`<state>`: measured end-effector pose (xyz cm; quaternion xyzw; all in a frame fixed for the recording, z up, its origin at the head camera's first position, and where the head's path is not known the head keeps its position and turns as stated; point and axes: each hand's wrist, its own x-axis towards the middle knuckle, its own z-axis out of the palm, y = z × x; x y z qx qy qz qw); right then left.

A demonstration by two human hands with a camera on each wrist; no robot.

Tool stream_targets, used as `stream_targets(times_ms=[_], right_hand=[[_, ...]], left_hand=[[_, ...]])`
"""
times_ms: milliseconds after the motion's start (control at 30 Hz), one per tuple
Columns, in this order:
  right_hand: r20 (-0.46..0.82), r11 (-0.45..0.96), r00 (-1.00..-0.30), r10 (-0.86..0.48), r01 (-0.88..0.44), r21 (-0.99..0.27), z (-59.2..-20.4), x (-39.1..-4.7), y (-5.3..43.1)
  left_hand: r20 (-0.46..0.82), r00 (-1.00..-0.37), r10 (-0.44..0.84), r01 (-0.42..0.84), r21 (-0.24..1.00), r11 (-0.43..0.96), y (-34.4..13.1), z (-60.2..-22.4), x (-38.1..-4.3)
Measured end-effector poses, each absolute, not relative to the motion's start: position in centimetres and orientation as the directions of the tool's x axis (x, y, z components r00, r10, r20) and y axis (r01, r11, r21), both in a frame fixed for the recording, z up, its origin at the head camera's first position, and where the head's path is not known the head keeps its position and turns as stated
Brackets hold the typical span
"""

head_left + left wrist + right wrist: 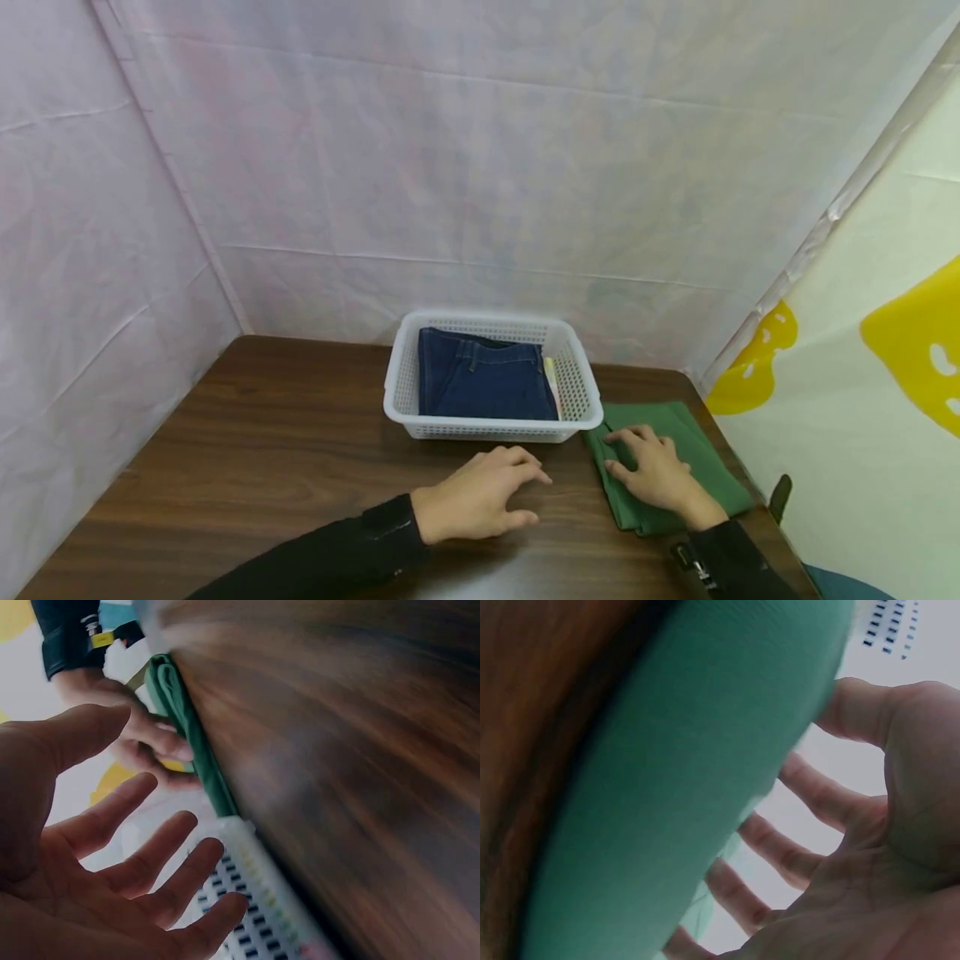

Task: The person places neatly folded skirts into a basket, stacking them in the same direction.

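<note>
A folded green cloth (705,458) lies on the table to the right of a white basket (495,429). My right hand (654,471) rests on it with fingers spread, the fingertips touching its top in the right wrist view. Inside the basket sits a folded pair of dark blue jeans (487,379), waistband toward the back. My left hand (483,492) hovers over the table in front of the basket, holding nothing. In the left wrist view its fingers (169,855) are spread and slightly bent, and the layered folded edge of the green cloth shows beyond them.
The brown wooden table (262,450) ends at white fabric walls (450,167) behind and at the left. At the right hangs a white sheet with yellow shapes (750,367), close to the table's edge. A pale yellow strip (552,379) stands beside the jeans in the basket.
</note>
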<state>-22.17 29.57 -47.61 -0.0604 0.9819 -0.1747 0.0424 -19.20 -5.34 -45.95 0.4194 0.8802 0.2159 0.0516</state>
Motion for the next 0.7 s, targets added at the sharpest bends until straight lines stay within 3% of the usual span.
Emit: stream_targets(times_ms=[300,700], right_hand=[[-0.106,0.925,-0.982,-0.158,-0.11,-0.363,-46.7,-20.4,29.0],[-0.134,0.853,-0.941,-0.31,-0.213,-0.476,-45.4,-18.3,28.1]], left_hand=[[0.089,-0.599,0.796,0.765,0.357,0.536,-2.3,-46.6,-19.8],[0.06,-0.555,0.83,0.809,0.273,0.521,-0.7,-47.3,-20.0]])
